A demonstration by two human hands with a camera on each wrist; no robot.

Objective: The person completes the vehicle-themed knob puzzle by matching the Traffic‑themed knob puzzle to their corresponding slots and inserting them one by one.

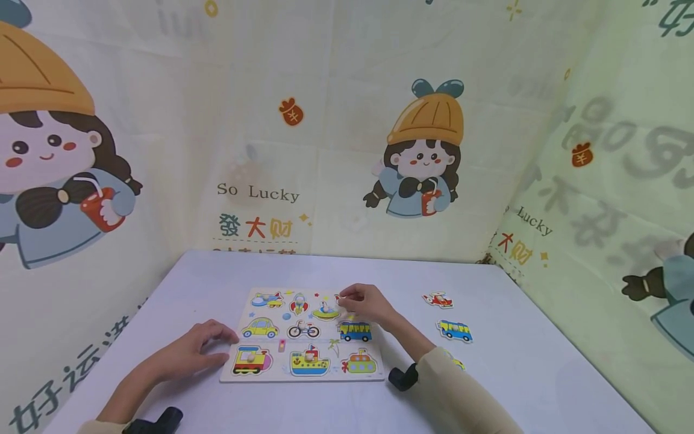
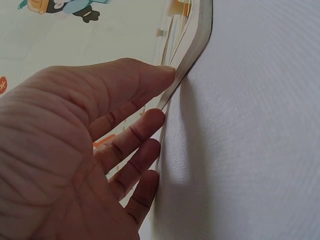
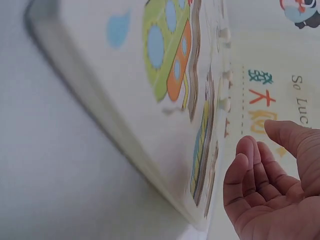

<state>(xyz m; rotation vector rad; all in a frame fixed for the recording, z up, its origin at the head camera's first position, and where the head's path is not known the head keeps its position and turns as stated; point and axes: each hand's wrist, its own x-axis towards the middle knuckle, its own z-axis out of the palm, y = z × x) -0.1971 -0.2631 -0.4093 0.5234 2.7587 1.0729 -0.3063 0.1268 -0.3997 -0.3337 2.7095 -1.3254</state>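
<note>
A wooden peg puzzle board point(image 1: 320, 377) with pictures of vehicles lies flat on the white table. My left hand point(image 1: 187, 352) is at its left edge, fingers loosely bent; in the left wrist view the thumb point(image 2: 145, 80) touches the board's rim. Over the upper right corner, my right hand point(image 1: 368, 303) hides part of the pictures. The right wrist view shows its thumb and fingertips apart, with nothing visible between them. Below that hand are a bus picture point(image 1: 355, 331) and a submarine point(image 1: 360, 363). A train point(image 1: 250, 360) and a ship point(image 1: 309, 361) lie along the near row.
Right of the board, a helicopter piece point(image 1: 438, 299) and a bus piece point(image 1: 454, 331) lie loose on the table point(image 1: 520, 361). Another piece point(image 1: 455, 360) is partly covered by the right sleeve point(image 1: 461, 392). Printed cloth point(image 1: 336, 150) hangs behind and at both sides.
</note>
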